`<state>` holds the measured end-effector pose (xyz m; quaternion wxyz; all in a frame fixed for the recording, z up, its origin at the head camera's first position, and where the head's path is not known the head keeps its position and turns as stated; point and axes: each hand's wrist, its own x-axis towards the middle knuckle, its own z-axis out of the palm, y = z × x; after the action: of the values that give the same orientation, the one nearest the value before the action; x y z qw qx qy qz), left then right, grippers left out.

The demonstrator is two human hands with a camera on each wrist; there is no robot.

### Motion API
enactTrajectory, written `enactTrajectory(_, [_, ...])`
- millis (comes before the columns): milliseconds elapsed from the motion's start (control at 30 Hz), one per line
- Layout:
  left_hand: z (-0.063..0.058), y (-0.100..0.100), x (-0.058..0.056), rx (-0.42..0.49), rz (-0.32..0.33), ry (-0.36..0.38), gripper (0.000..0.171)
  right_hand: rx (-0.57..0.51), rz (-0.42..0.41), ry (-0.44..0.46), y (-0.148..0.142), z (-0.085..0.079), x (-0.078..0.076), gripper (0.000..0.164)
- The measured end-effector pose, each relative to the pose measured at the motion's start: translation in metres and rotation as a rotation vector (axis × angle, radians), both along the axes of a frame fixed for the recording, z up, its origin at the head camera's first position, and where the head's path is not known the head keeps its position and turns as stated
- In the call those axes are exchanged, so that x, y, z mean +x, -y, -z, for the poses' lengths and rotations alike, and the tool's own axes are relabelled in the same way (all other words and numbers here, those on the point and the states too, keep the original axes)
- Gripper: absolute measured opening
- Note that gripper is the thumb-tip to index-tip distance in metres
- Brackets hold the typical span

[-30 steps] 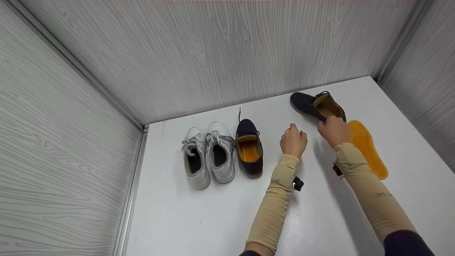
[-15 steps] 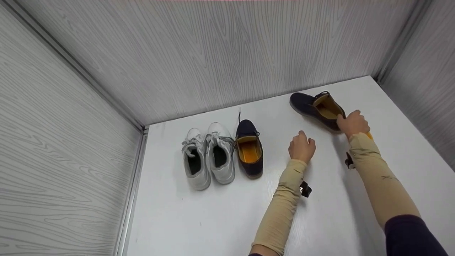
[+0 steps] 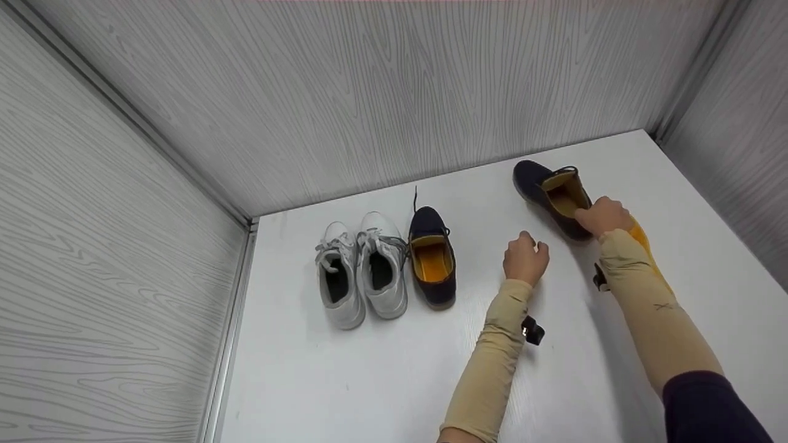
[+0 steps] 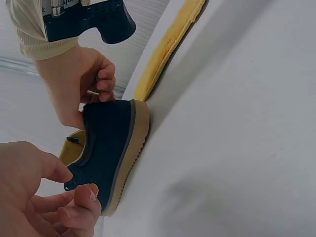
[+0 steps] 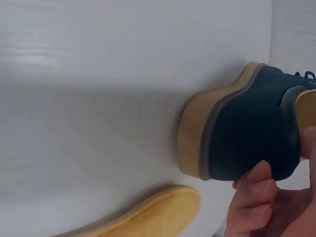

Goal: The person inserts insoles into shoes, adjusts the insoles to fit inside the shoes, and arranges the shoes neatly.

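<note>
In the head view a navy lace-up shoe [image 3: 535, 184] with a tan lining stands at the back right, its toe toward the back wall. My right hand [image 3: 604, 218] grips its heel, thumb inside the opening and fingers behind; the right wrist view shows those fingers [image 5: 254, 197] against the heel. The thick tan sole [image 5: 192, 138] sits close over the white surface. My left hand [image 3: 526, 259] hovers to the left of this shoe, fingers loosely curled around nothing. A yellow insole [image 5: 168, 213] lies beside the heel, partly hidden by my right forearm in the head view.
A second navy shoe [image 3: 426, 223], with an orange inside, stands left of my left hand, a lace stretching from it toward the wall. Beside it are two white sneakers [image 3: 346, 312]. Grey wood-grain walls [image 3: 394, 92] border the white surface [image 3: 345, 375].
The held shoe has turned, its heel swinging toward me and its toe shifting slightly right. My right hand has moved right onto the heel. My left hand has drifted right and nearer.
</note>
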<state>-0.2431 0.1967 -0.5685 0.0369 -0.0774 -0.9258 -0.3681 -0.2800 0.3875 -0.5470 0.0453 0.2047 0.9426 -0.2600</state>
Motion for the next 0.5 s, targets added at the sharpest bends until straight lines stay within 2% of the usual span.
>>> enactTrajectory(167, [0.008,-0.002,0.003,0.033,0.041,0.039,0.014,-0.040,-0.124,0.111,-0.004,-0.008,0.003,0.038])
enactTrajectory(267, [0.011,-0.004,0.003,0.061,0.058,0.047,0.016,-0.126,-0.214,0.241,-0.002,-0.020,0.005,0.036])
enactTrajectory(367, [0.014,-0.004,0.002,0.094,0.058,0.065,0.019,-0.203,-0.336,0.431,0.003,-0.033,0.006,0.039])
enactTrajectory(500, [0.015,-0.006,0.002,0.145,0.038,0.147,0.032,-0.253,-0.518,0.742,0.015,-0.042,0.006,0.045])
